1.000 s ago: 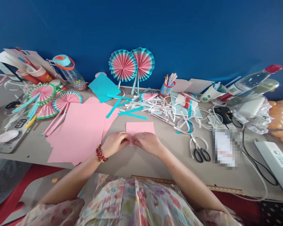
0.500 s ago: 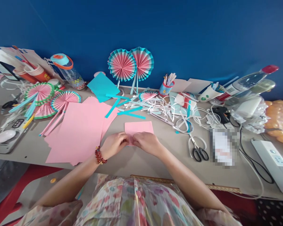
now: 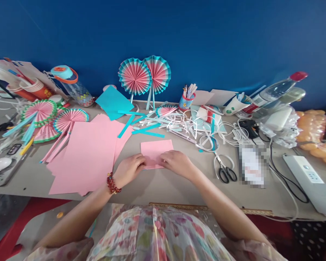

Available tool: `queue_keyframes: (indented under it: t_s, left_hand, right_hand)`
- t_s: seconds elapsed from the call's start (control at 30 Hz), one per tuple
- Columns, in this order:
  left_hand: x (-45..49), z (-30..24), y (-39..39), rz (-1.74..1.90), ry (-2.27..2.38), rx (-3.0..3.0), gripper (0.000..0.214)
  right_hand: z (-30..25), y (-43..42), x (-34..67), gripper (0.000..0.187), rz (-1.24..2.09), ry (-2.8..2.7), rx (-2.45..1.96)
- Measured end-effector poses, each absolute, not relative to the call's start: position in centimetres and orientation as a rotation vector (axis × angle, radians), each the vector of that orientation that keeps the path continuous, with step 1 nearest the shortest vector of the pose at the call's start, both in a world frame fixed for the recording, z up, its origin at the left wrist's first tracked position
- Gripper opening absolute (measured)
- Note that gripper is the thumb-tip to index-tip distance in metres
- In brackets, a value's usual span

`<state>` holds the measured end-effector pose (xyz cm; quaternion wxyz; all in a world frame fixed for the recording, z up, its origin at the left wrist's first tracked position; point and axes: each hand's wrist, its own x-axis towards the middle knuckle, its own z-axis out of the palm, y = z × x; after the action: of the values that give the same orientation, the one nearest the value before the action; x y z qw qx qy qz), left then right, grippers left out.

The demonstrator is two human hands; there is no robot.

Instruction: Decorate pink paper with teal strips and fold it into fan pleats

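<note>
A small piece of pink paper point(image 3: 157, 147) lies in front of me, a narrow fold showing along its near edge. My left hand point(image 3: 130, 168), with a red bead bracelet at the wrist, pinches the paper's near left edge. On the near right edge my right hand point(image 3: 176, 163) has its fingers curled closed on the same paper. Both hands rest low on the table, a short gap between them. To the left of my left hand lies a stack of large pink sheets point(image 3: 84, 156). Fingertip detail is partly hidden behind the knuckles.
Pink-and-blue paper fans point(image 3: 135, 77) stand against the wall; more fans point(image 3: 70, 119) lie at left. Behind the paper are a blue sheet point(image 3: 115, 102), blue strips and white paper scraps point(image 3: 176, 121). Black-handled scissors point(image 3: 224, 174), cables and a power strip point(image 3: 309, 177) are at right.
My hands have moved apart along the paper's near edge, my right hand going right, and more of the folded edge shows between them. The whole view has shifted slightly.
</note>
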<state>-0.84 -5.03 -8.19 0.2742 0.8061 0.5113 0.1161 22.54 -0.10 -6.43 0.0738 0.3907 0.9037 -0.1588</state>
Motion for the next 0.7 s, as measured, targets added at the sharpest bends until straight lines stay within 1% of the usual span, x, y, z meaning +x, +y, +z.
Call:
queue_keyframes:
  t_s: [0.2, 0.57, 0.7]
  left_hand:
    - [-1.1, -8.2, -4.8, 0.26, 1.394, 2.129, 0.016]
    - [-1.1, -8.4, -4.7, 0.26, 1.38, 2.137, 0.016]
    - [-1.0, -8.2, -4.7, 0.237, 1.394, 2.146, 0.017]
  right_hand:
    - [-7.5, 0.1, 23.9, 0.032, -0.489, 2.775, 1.2]
    - [-6.8, 0.5, 23.4, 0.024, -0.524, 2.719, 1.245]
    - [-6.9, 0.4, 23.3, 0.023, -0.512, 2.715, 1.263]
